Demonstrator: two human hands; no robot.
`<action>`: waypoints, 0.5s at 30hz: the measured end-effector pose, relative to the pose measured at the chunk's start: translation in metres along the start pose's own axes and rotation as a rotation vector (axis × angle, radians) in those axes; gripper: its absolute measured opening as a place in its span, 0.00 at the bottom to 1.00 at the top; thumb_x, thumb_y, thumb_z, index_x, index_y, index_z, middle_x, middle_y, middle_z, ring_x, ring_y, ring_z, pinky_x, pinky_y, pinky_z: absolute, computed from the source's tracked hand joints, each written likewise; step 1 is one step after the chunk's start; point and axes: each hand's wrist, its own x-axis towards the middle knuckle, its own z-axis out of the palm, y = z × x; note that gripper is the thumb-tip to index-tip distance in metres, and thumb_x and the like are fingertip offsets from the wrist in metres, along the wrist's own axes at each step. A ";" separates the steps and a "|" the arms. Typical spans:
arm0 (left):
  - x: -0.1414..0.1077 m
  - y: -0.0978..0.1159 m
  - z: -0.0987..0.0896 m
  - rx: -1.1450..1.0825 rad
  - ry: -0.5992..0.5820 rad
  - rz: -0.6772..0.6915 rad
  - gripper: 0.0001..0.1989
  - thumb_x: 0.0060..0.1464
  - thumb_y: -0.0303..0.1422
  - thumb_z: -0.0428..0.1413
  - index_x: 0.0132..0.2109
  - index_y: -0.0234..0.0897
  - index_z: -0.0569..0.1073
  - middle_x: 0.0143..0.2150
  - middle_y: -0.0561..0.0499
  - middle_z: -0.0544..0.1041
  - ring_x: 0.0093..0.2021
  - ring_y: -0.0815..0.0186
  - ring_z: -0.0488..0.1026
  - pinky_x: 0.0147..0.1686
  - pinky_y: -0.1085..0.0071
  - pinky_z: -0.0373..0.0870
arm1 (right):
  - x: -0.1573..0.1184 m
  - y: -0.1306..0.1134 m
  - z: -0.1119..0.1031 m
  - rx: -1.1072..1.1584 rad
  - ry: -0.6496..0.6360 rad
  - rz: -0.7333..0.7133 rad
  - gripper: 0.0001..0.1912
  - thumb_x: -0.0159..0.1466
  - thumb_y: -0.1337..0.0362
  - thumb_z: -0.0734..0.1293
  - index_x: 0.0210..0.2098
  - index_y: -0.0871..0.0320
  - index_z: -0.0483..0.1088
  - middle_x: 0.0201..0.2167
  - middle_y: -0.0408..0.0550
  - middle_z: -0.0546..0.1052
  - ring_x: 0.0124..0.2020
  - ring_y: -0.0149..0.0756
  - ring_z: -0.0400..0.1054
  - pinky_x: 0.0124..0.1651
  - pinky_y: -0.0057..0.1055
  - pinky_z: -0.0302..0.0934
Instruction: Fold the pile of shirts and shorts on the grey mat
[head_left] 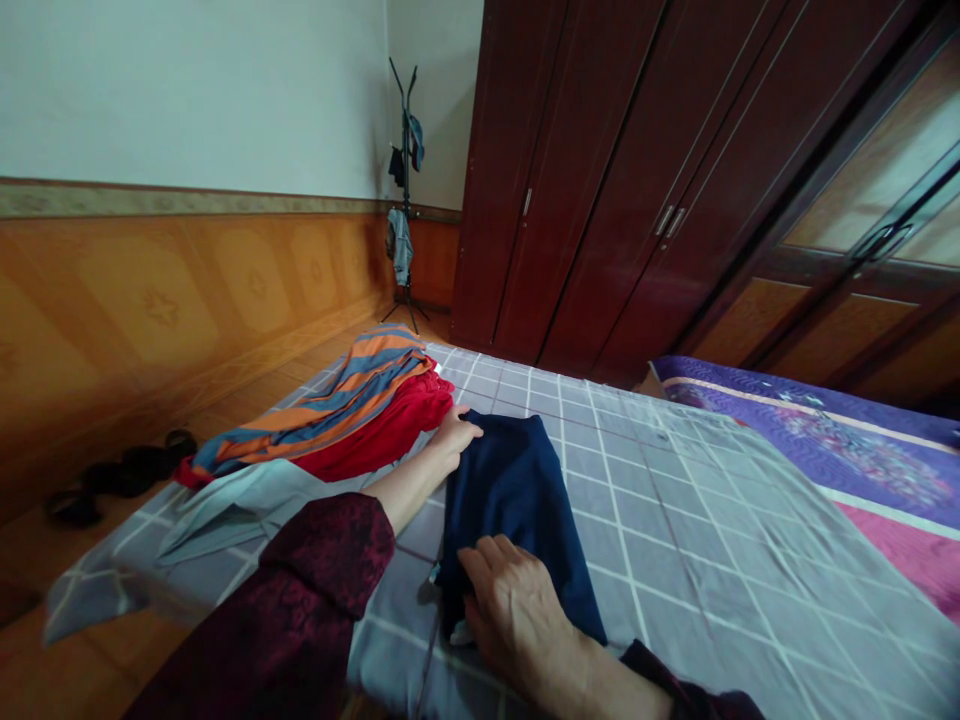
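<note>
A navy blue garment [517,480], folded into a long narrow shape, lies on a grey checked bedsheet [645,500]. My left hand [456,437] reaches out to its far left corner and pinches the fabric there. Nearer to me, my right hand [517,600] rests over the garment's near end, fingers curled together at its left edge. The thumb is partly hidden under the fingers. Left of the garment are a red cloth [375,432], an orange and blue striped cloth [330,400] and a pale grey-blue cloth [240,505].
Beyond the bed stands a dark red wardrobe [585,180]. A coat rack [406,180] with hanging items is in the corner. Dark shoes [124,475] sit on the floor at left. A purple and pink bedcover [825,420] lies at right.
</note>
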 end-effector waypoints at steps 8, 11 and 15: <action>0.001 -0.008 -0.030 0.469 0.107 0.168 0.26 0.42 0.16 0.51 0.50 0.33 0.74 0.49 0.45 0.77 0.51 0.61 0.72 0.52 0.69 0.66 | -0.006 0.003 0.001 -0.027 0.047 -0.116 0.11 0.51 0.77 0.64 0.30 0.55 0.64 0.30 0.45 0.71 0.29 0.37 0.63 0.29 0.32 0.52; 0.001 -0.012 -0.033 0.628 0.062 0.219 0.25 0.45 0.18 0.52 0.52 0.33 0.73 0.52 0.44 0.76 0.54 0.61 0.71 0.55 0.70 0.64 | -0.007 0.003 -0.003 0.013 0.039 -0.131 0.11 0.51 0.76 0.64 0.30 0.56 0.64 0.30 0.45 0.71 0.29 0.37 0.63 0.29 0.32 0.52; 0.001 -0.011 -0.029 0.815 0.012 0.265 0.25 0.47 0.21 0.54 0.55 0.36 0.71 0.55 0.44 0.73 0.56 0.60 0.69 0.57 0.68 0.62 | -0.011 0.008 -0.007 0.080 0.021 -0.103 0.10 0.53 0.77 0.64 0.30 0.56 0.65 0.30 0.44 0.70 0.29 0.35 0.62 0.29 0.31 0.51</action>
